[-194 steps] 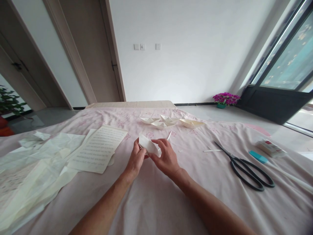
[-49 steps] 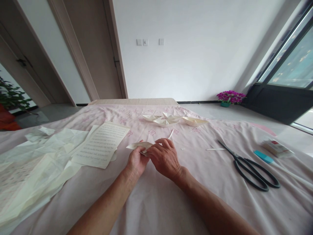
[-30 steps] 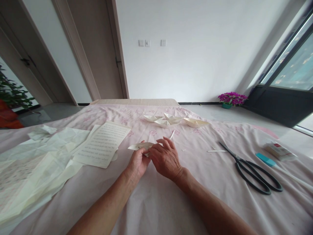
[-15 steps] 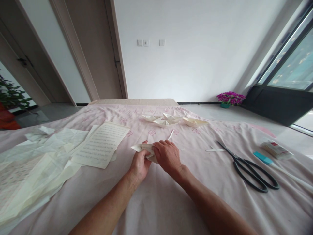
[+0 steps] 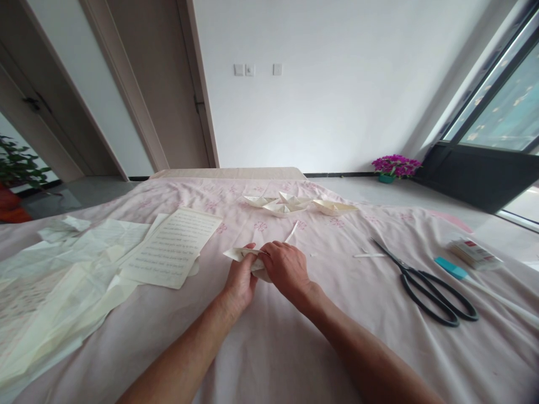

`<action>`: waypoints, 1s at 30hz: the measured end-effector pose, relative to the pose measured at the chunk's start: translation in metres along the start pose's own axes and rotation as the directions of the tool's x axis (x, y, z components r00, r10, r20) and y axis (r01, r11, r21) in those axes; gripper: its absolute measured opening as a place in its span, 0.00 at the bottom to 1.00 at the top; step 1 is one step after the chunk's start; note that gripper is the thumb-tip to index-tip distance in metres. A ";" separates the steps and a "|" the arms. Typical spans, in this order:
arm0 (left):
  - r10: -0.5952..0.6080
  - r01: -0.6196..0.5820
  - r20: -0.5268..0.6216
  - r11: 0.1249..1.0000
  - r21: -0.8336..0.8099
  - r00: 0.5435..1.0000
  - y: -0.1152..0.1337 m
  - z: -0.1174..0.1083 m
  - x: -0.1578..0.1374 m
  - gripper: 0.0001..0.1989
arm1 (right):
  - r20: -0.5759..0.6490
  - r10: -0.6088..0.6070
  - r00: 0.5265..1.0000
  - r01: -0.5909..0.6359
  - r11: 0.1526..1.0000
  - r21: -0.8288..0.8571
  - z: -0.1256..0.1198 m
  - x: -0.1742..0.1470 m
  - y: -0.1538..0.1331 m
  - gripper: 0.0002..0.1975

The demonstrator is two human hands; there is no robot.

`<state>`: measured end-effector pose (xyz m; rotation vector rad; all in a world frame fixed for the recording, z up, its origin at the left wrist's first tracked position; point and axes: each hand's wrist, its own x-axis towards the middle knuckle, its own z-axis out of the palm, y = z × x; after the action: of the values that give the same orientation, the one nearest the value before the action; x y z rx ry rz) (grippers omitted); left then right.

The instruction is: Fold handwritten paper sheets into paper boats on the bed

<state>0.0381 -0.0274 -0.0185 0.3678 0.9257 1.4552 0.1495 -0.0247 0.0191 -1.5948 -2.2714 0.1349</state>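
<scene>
Between my two hands is a piece of folded paper, off-white, with a pointed corner sticking out to the left. My left hand grips it with the thumb on top. Closed over its right part is my right hand, whose fingers hide much of the fold. A thin paper strip lies on the cloth just beyond my right hand. Farther back stand several folded paper boats, and one more paper boat sits to their right.
On the left are a printed sheet and a heap of crumpled papers. Black-handled scissors lie at the right, near paper scraps, a blue-ended white tool and a small clear box. A pink flowered cloth covers the table.
My thumbs and fingers have drawn closer together on the folded paper, and less of its middle shows. The whole view has shifted slightly.
</scene>
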 end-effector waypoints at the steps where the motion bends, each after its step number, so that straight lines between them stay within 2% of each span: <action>1: 0.007 -0.007 0.018 1.000 0.006 1.000 0.000 0.001 -0.001 0.20 | -0.001 0.008 1.000 -0.008 1.000 -0.010 -0.001 0.000 0.000 0.12; 5: 0.017 -0.020 0.083 0.999 0.028 0.996 -0.001 0.001 -0.003 0.22 | 0.005 0.011 1.000 -0.011 1.000 -0.010 -0.002 0.000 0.001 0.11; 14: 0.022 -0.023 0.015 0.998 0.061 1.000 0.001 0.002 0.001 0.25 | 0.049 -0.118 0.992 0.117 0.993 0.016 -0.002 -0.002 0.002 0.12; 20: 0.025 -0.025 -0.008 0.997 0.067 1.000 0.002 -0.002 0.004 0.23 | 0.065 -0.192 0.979 0.191 0.981 0.019 0.000 -0.002 0.002 0.12; 24: 0.027 -0.030 0.038 0.997 0.070 0.999 0.003 -0.001 0.004 0.20 | 0.056 -0.172 0.984 0.168 0.983 0.070 0.003 0.001 0.006 0.10; 30: 0.021 -0.030 0.084 0.994 0.103 0.996 0.006 -0.002 0.002 0.16 | 0.032 -0.068 0.997 0.063 0.989 0.134 0.002 0.005 0.013 0.10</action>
<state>0.0321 -0.0249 -0.0159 0.5148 0.9345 1.4076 0.1593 -0.0154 0.0146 -1.4602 -2.2877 0.2939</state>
